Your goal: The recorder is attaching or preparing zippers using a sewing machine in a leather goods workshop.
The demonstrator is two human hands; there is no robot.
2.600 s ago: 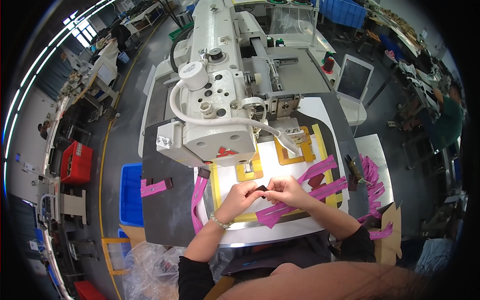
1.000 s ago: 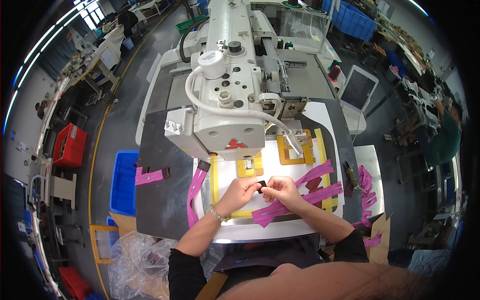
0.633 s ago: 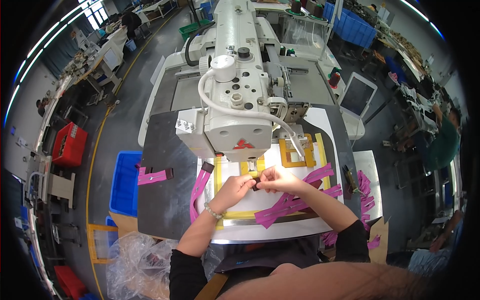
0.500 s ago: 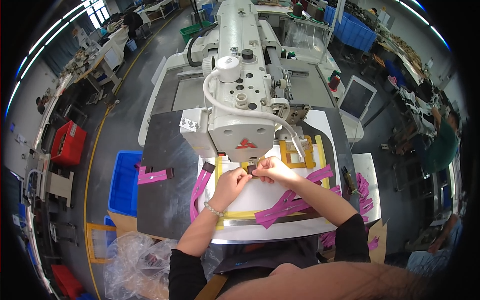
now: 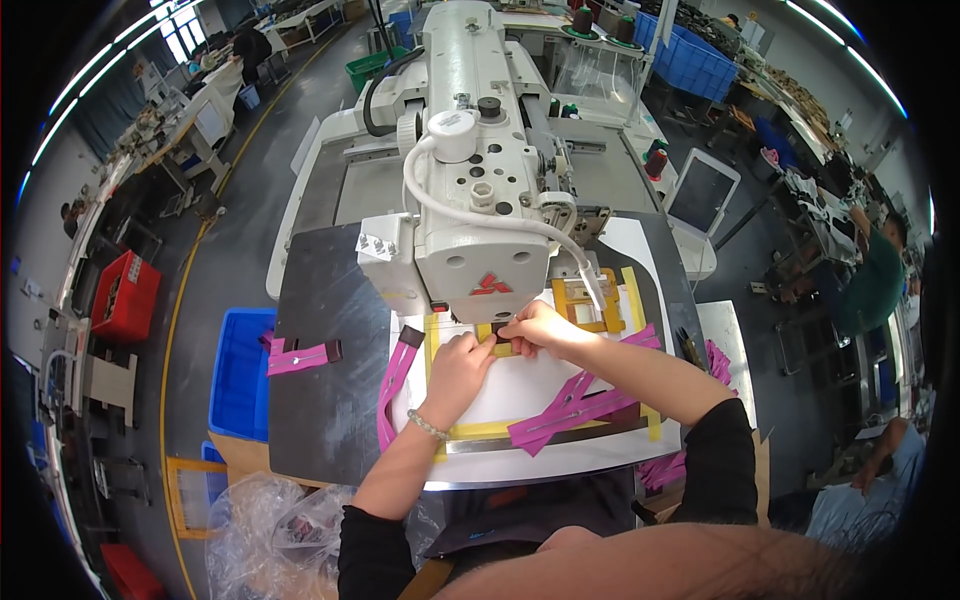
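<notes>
Pinching a small dark piece point(image 5: 499, 328) at the yellow frame point(image 5: 503, 350), my right hand point(image 5: 535, 328) works below the sewing machine head point(image 5: 483, 265). My left hand point(image 5: 460, 370) curls just beside it; I cannot tell whether it grips. Magenta zipper strips point(image 5: 565, 415) lie on the desk point(image 5: 330, 420), around my hands.

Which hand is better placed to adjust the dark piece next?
Right hand, likely: it reaches the dark piece, close to the machine head. Left hand sits lower in view; contact unclear.
</notes>
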